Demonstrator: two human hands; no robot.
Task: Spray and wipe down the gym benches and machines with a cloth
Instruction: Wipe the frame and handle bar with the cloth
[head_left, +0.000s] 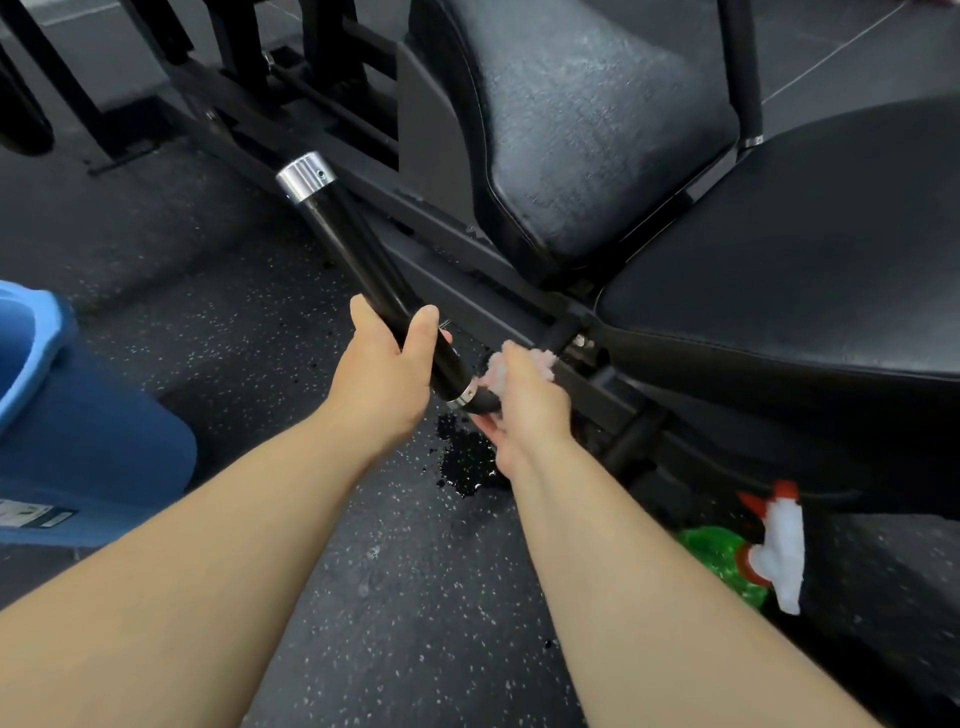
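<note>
My left hand (382, 376) is clenched round the machine's black handle bar (353, 249), I'd say to steady it, while my right hand (524, 410) grips the pink cloth (496, 369) against the bar's lower collar, near centre. The green spray bottle (722, 556) lies within reach at four o'clock, its fill level unclear. The blue bucket (31, 343) at nine o'clock hides its contents.

Soft, even indoor light with a dull sheen on the seat pad (597, 130). Edges bow outward. The spray bottle (774, 545) looks smeared
</note>
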